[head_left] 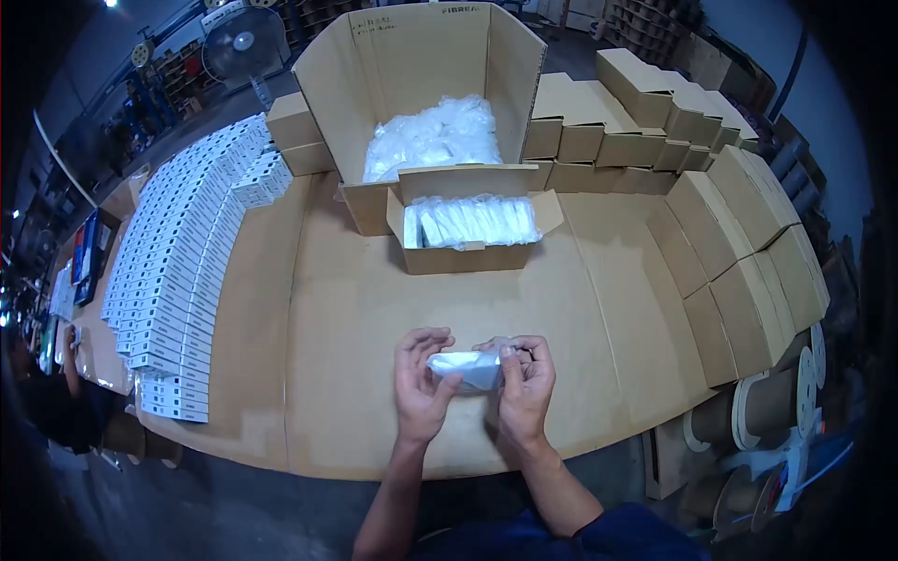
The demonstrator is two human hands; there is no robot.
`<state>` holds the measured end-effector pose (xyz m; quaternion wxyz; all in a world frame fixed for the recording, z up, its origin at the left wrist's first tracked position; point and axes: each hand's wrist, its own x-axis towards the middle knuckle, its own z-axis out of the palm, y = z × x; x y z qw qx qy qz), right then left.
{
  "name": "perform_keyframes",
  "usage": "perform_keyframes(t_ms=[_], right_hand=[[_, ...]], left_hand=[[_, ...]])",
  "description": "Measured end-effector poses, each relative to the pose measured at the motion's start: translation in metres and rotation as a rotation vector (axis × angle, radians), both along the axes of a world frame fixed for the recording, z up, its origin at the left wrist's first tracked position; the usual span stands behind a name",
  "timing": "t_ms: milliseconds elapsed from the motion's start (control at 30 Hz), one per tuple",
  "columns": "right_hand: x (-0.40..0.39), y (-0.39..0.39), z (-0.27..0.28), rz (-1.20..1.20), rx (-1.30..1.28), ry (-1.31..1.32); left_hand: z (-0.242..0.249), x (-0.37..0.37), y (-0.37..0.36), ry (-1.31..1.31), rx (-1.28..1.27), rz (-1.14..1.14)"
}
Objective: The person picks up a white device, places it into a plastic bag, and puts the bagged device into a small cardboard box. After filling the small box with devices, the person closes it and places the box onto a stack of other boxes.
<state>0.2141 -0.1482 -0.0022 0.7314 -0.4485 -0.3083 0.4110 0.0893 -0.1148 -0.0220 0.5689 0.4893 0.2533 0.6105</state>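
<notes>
Just above the table's near part I have a small white box in a clear plastic bag. My left hand curls round its left end, with the thumb against the near side. At the right end, my right hand pinches the bag between thumb and fingers. Farther off stands an open carton holding a row of bagged white boxes set on edge. Behind it, a large open carton contains a heap of clear plastic bags.
Stacked white boxes cover the table's left side. Closed brown cartons line the right side and back right. A fan stands at the back left. Another person's arm shows at the far left. Cable spools sit below the right edge.
</notes>
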Motion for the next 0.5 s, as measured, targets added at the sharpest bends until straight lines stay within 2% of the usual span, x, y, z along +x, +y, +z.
perform_keyframes(t_ms=[67, 200, 233, 433, 500], right_hand=[[0.0, 0.001, -0.003, -0.038, 0.037, -0.052], [0.005, 0.002, -0.002, -0.052, 0.049, -0.041], [0.006, 0.003, -0.002, -0.05, 0.044, -0.037], [0.022, 0.001, 0.003, 0.073, -0.031, 0.234], [0.03, 0.001, -0.005, 0.112, 0.106, 0.065]], left_hand=[[-0.011, -0.003, -0.004, 0.156, -0.085, -0.061], [-0.012, -0.007, -0.008, 0.166, -0.261, -0.138], [-0.006, -0.002, -0.011, 0.059, -0.415, -0.118], [-0.006, -0.001, -0.004, -0.08, -0.501, -0.064], [-0.002, -0.001, 0.0, -0.083, -0.505, -0.033]])
